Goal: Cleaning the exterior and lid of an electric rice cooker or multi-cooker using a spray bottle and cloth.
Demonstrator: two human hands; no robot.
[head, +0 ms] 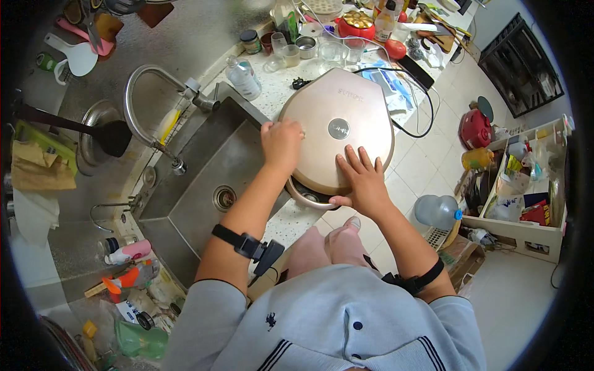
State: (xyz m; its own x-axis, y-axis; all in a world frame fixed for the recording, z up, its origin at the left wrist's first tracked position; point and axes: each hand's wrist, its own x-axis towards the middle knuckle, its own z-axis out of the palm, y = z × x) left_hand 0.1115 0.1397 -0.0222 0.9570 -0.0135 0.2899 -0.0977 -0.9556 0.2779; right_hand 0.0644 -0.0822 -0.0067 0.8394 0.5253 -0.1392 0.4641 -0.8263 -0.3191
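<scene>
A closed electric griddle with a champagne-coloured lid (pixel 320 153) rests on the speckled counter (pixel 297 218), beside the steel sink. My left hand (pixel 283 141) is at the lid's left side with its fingers curled, and a small light item seems to show at the fingertips; what it holds is not clear. My right hand (pixel 364 178) lies on the lid's near right part, fingers spread, thumb near the handle (pixel 308 199) at the front edge. A black power plug (pixel 300 83) lies behind the griddle, and a black cable (pixel 434 113) loops on its right.
The steel sink (pixel 218 162) and its curved tap (pixel 134 111) are on the left. Behind the griddle stand a clear plastic bottle (pixel 243 79), glasses (pixel 332 53) and a red pot (pixel 356 28). A black phone (pixel 416 72) lies at the counter's right edge.
</scene>
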